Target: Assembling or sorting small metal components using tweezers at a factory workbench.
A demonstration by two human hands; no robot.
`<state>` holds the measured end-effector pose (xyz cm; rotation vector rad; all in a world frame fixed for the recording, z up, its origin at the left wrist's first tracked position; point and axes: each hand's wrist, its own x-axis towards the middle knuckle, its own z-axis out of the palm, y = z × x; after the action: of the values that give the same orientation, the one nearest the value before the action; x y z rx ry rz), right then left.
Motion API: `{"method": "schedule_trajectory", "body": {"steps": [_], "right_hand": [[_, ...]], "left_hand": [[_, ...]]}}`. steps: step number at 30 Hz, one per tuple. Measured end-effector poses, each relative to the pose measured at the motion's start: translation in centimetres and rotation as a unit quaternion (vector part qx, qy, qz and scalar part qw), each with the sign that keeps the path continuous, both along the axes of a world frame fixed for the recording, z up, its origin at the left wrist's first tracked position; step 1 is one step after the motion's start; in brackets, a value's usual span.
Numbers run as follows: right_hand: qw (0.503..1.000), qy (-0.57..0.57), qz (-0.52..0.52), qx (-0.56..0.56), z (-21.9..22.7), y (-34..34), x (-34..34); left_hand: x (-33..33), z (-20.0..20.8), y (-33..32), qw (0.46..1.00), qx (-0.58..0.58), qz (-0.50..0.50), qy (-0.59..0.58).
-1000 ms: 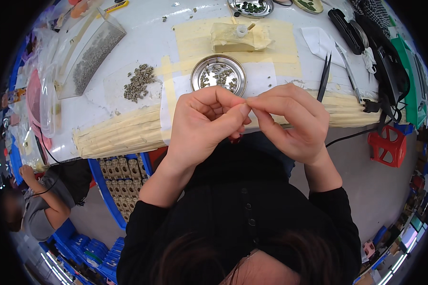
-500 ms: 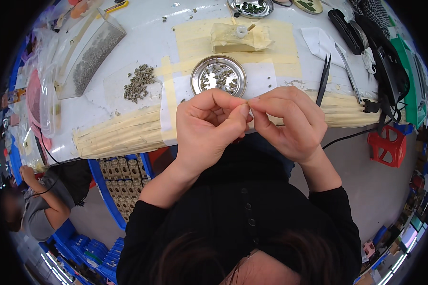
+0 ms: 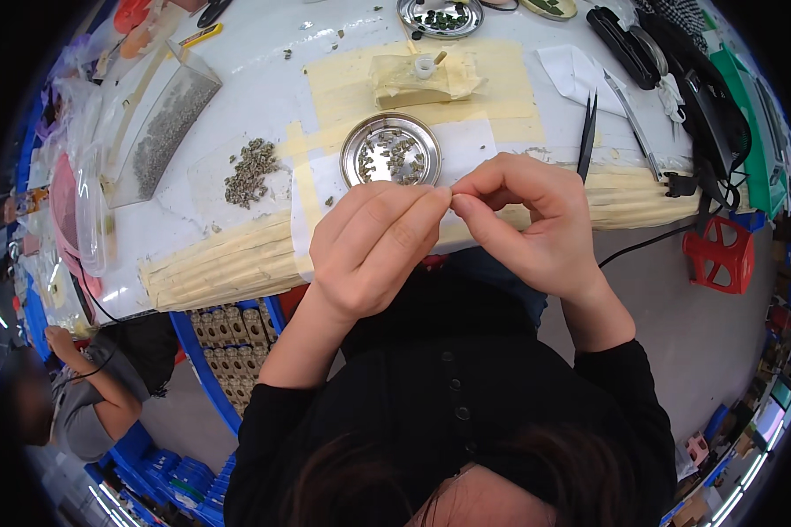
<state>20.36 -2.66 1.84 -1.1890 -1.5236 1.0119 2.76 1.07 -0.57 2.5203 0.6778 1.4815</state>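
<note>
Head view has your left hand and right hand meeting tip to tip, fingers pinched together on both; if there's something between them, it's too tiny for me to make out. Your metal dish sits on the desk just past your left hand's fingers, with little greyish bits scattered inside. You've also got a loose pile of similar stuff out to the left of that hand. Straight ahead of both hands, beyond the dish, is a taped-up block with a small white cup on it. Black tweezers lie near your right hand, ahead and slightly right, points facing away from you.
</note>
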Motion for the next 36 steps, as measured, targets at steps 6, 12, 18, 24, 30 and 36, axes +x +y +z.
{"method": "schedule_trajectory", "body": {"steps": [6, 12, 18, 24, 30, 36], "right_hand": [[0.999, 0.024, -0.038, 0.03, -0.5, -0.1, -1.1], [0.996, 0.015, -0.061, 0.059, -0.8, -0.4, -1.5], [0.993, -0.084, -0.003, 0.083, -0.6, 0.1, -0.3], [0.998, 0.027, 0.04, -0.049, -0.6, -0.7, -0.3], [0.992, 0.084, 0.025, -0.088, -0.5, -1.7, -1.1], [0.993, 0.09, 0.0, -0.077, -0.4, -1.5, -1.3]], "left_hand": [[-0.2, 0.0, -0.1, 0.998, 0.056, 0.009, 0.021], [-0.1, 0.1, -0.2, 0.998, 0.057, 0.016, 0.013], [-1.0, 1.0, 0.8, 0.995, -0.032, -0.08, 0.057], [-1.6, 1.8, 0.3, 0.985, 0.071, -0.095, 0.127], [-1.6, 1.9, 0.1, 0.98, 0.127, -0.075, 0.134], [-1.2, 1.4, 0.2, 0.99, 0.078, -0.063, 0.098]]}}
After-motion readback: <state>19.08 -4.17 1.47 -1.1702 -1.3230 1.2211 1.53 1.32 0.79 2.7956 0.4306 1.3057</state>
